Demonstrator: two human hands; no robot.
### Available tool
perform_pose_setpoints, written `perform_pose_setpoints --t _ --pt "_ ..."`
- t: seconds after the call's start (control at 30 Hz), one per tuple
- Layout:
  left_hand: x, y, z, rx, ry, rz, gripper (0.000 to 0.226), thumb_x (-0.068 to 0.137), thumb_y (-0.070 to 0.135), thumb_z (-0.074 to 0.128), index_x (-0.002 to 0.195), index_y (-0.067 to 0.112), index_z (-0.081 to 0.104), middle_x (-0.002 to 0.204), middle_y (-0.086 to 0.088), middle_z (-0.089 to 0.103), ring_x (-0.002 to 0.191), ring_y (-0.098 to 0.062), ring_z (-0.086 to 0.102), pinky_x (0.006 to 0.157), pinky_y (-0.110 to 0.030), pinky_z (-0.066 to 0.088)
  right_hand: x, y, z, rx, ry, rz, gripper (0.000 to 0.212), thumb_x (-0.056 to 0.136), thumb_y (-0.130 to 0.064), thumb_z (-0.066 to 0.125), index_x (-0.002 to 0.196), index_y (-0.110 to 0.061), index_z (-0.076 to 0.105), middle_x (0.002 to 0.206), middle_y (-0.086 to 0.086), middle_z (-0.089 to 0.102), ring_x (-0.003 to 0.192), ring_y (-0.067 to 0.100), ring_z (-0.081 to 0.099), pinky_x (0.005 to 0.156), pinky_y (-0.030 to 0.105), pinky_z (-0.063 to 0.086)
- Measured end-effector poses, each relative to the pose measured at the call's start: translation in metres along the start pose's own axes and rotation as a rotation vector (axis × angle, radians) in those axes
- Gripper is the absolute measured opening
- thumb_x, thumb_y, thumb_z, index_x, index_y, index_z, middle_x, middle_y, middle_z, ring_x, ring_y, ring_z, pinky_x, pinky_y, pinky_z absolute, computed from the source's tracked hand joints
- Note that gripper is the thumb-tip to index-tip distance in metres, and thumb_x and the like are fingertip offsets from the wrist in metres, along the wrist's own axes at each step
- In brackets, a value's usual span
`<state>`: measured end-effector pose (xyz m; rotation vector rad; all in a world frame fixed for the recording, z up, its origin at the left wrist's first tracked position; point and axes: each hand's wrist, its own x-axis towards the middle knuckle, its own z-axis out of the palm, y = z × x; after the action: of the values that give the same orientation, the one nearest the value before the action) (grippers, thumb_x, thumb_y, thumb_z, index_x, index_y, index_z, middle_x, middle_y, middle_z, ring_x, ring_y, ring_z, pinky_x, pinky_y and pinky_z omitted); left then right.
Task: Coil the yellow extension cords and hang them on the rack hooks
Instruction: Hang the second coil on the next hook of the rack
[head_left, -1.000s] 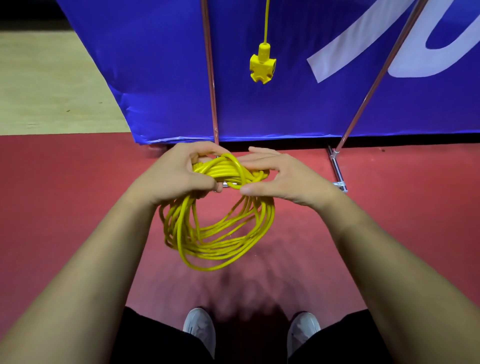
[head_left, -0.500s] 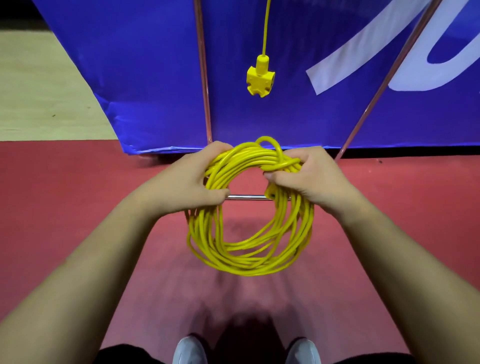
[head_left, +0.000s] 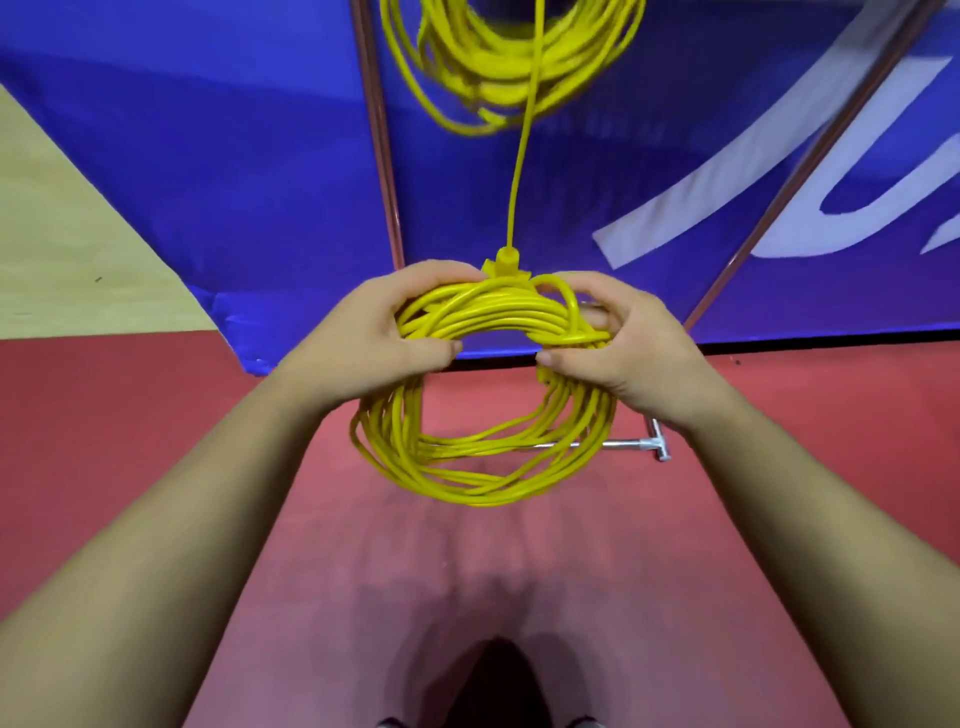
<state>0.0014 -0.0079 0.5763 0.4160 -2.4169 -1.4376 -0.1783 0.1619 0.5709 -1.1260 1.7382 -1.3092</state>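
Left hand (head_left: 363, 338) and right hand (head_left: 623, 343) are both gripping the top of the coiled cord (head_left: 467, 480), fingers curled round the bundle, directly below the hung coil (head_left: 519, 67). Likely risk: loops slipping loose while lifting, or snagging the socket end (head_left: 506, 262) dangling beneath that hung coil.

A blue banner (head_left: 260, 182) with white lettering (head_left: 779, 171) stands along the far edge of the red floor (head_left: 156, 441); tan floor (head_left: 62, 249) lies beyond its left end.
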Motion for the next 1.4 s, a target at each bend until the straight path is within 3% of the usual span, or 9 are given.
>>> perform_pose_setpoints --t 0.17,0.3,0.4,0.53,0.67,0.83,1.17,1.3,1.4 --pt "0.029 0.117 -0.067 0.021 -0.065 -0.016 0.054 0.078 0.003 0.073 0.126 0.024 0.058 0.1 0.004 0.068 0.085 -0.003 0.06 0.079 -0.02 0.048 -0.001 -0.132 -0.048 -0.036 -0.011 0.024 0.069 0.077 -0.003 0.077 0.132 -0.038 0.054 0.091 0.03 0.066 0.075 0.02 0.049 0.069 0.047 0.046" --pt "0.054 0.206 -0.113 -0.016 -0.082 -0.027 0.056 0.078 0.007 0.073 0.126 0.032 0.058 0.103 0.01 0.069 0.085 -0.007 0.063 0.083 -0.034 0.052 -0.01 -0.238 -0.082 -0.058 0.012 0.035 0.07 0.079 -0.009 0.078 0.135 -0.042 0.052 0.101 -0.005 0.07 0.085 0.008 0.053 0.086 0.033 0.047" --pt "0.067 0.263 -0.136 -0.015 -0.079 -0.005 0.055 0.077 0.01 0.073 0.124 0.035 0.058 0.107 -0.001 0.069 0.09 -0.021 0.066 0.085 -0.04 0.052 -0.019 -0.3 -0.1 -0.076 0.082 0.034 0.068 0.081 -0.011 0.077 0.134 -0.045 0.051 0.117 -0.014 0.069 0.1 0.0 0.058 0.1 0.03 0.046" --pt "0.078 0.314 -0.145 -0.016 -0.072 0.021 0.053 0.074 0.014 0.074 0.119 0.039 0.059 0.109 -0.007 0.067 0.093 -0.029 0.063 0.084 -0.042 0.051 -0.036 -0.349 -0.122 -0.11 0.131 0.044 0.064 0.084 -0.014 0.074 0.131 -0.051 0.051 0.114 0.003 0.07 0.092 -0.002 0.054 0.093 0.027 0.046" --pt "0.094 0.331 -0.133 0.009 -0.09 0.049 0.051 0.074 0.016 0.074 0.118 0.037 0.06 0.104 -0.002 0.068 0.091 -0.023 0.063 0.084 -0.035 0.05 -0.042 -0.353 -0.142 -0.129 0.169 0.055 0.062 0.086 -0.016 0.072 0.133 -0.051 0.05 0.114 0.018 0.066 0.088 0.007 0.05 0.089 0.028 0.046" --pt "0.122 0.335 -0.101 0.004 -0.087 0.025 0.05 0.074 0.007 0.074 0.119 0.027 0.063 0.1 0.017 0.065 0.079 0.011 0.056 0.075 -0.011 0.042 -0.037 -0.33 -0.176 -0.117 0.193 0.072 0.063 0.085 -0.008 0.072 0.135 -0.04 0.052 0.122 -0.014 0.067 0.105 -0.005 0.059 0.101 0.026 0.044" --pt "0.235 0.334 0.003 0.02 0.016 -0.098 0.052 0.073 0.005 0.073 0.119 0.029 0.064 0.111 0.014 0.067 0.097 0.005 0.06 0.082 -0.011 0.044 0.005 -0.247 -0.321 -0.124 0.053 0.11 0.068 0.083 -0.024 0.076 0.137 -0.05 0.046 0.123 0.001 0.068 0.123 0.016 0.058 0.108 0.046 0.043" --pt "0.284 0.332 0.047 0.023 0.047 -0.167 0.053 0.073 0.009 0.072 0.119 0.032 0.064 0.107 0.015 0.069 0.093 0.003 0.063 0.082 -0.014 0.047 0.028 -0.216 -0.383 -0.175 0.014 0.122 0.068 0.081 -0.03 0.075 0.137 -0.052 0.044 0.127 -0.012 0.065 0.125 0.006 0.054 0.109 0.043 0.042" --pt "0.315 0.326 0.069 0.053 0.076 -0.177 0.053 0.073 0.005 0.07 0.121 0.026 0.063 0.099 0.011 0.069 0.08 0.011 0.058 0.075 -0.01 0.044 0.053 -0.195 -0.417 -0.192 -0.016 0.096 0.066 0.078 -0.043 0.072 0.136 -0.055 0.043 0.123 0.005 0.068 0.116 0.001 0.054 0.105 0.044 0.045"
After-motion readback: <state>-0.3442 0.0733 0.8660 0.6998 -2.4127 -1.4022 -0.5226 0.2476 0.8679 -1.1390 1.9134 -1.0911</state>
